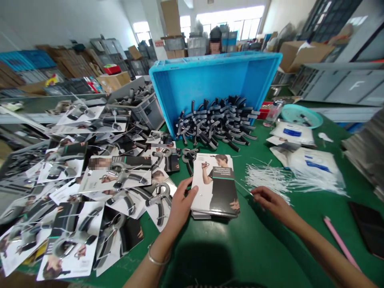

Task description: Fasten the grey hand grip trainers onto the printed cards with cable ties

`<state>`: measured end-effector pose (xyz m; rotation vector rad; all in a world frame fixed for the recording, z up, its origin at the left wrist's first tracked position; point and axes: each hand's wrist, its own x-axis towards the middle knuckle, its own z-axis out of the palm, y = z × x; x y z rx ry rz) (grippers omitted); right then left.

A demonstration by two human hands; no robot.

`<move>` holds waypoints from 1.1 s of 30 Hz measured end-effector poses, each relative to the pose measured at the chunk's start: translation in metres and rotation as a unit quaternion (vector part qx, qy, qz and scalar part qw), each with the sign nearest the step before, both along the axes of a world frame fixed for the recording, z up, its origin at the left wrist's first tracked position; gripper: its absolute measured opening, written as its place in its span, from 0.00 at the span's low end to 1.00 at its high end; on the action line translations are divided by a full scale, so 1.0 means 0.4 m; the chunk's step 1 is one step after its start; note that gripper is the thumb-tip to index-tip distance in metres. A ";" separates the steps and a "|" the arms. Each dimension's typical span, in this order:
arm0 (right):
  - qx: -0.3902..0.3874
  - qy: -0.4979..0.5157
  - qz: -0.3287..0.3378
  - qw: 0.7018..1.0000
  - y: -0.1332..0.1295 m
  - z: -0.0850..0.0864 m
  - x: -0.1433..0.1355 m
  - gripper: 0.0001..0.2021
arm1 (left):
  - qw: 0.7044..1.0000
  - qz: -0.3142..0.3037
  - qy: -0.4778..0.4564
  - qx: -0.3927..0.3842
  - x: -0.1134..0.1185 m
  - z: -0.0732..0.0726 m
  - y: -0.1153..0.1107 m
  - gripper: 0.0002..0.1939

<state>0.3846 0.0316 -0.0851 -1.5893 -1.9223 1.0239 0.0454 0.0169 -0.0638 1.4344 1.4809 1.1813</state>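
Observation:
A stack of printed backing cards (213, 184) lies in front of me on the green table. My left hand (182, 200) grips its left edge, thumb on the top card and fingers at the side. To the right, my right hand (271, 202) pinches a thin white cable tie (243, 188) that points toward the stack. Loose white cable ties (265, 176) lie in a heap just beyond that hand. Behind the stack, many black-and-grey hand grip strengtheners (216, 120) spill from a tipped blue crate (207, 80). On the left are piled grip strengtheners fastened to cards (120, 176).
Plastic bags (315, 164) of ties and a turquoise round tray (301, 116) sit at the right. A pink stick-like item (342, 244) and a dark phone-like slab (369, 228) lie near the right edge. A grey crate (144, 106) stands back left. Another person (215, 42) is behind the blue crate.

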 end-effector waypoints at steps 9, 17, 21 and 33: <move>-0.019 0.372 -0.181 0.910 0.015 0.076 -0.055 0.15 | 0.980 0.070 -0.165 -0.081 -0.045 0.011 -0.036 0.24; 0.013 0.415 -0.175 0.893 0.021 0.166 -0.165 0.17 | 0.955 0.117 -0.259 -0.081 -0.050 0.034 -0.074 0.25; 0.119 0.419 -0.216 0.874 0.026 0.212 -0.200 0.05 | 0.935 0.134 -0.309 -0.107 -0.064 0.026 -0.134 0.25; 0.196 0.229 0.105 0.948 0.055 0.206 -0.504 0.08 | 0.914 0.176 -0.353 -0.094 -0.098 0.015 -0.177 0.25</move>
